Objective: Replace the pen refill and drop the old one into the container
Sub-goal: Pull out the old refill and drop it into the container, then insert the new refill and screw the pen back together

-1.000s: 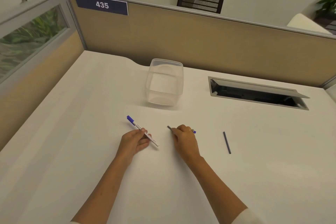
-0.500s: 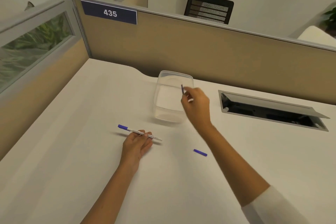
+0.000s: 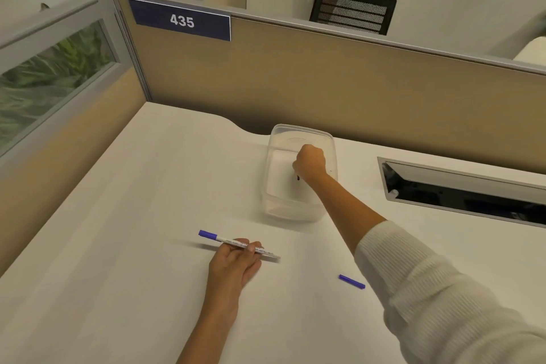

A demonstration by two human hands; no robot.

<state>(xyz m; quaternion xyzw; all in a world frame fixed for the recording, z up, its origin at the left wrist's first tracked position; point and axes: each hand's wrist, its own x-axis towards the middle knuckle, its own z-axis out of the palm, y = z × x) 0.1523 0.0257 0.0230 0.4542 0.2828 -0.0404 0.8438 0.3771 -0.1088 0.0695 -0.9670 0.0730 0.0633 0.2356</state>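
A clear plastic container [image 3: 277,139] stands on the white desk near the back partition. My right hand [image 3: 309,162] is over its opening, fingers closed around a thin dark refill [image 3: 297,177] whose lower tip pokes out below the fist. My left hand [image 3: 233,263] rests on the desk and holds the white pen barrel with a blue cap [image 3: 239,245] lying almost flat. A small blue pen piece [image 3: 351,281] lies loose on the desk to the right of my left hand.
An open cable tray slot [image 3: 461,192] with a grey frame is sunk into the desk at the right. Tan cubicle partitions [image 3: 295,83] wall the desk at the back and left.
My right hand carried the refill from the desk near the pen up to the container and now hangs over its inside, pointing down. My left hand stayed with the pen.
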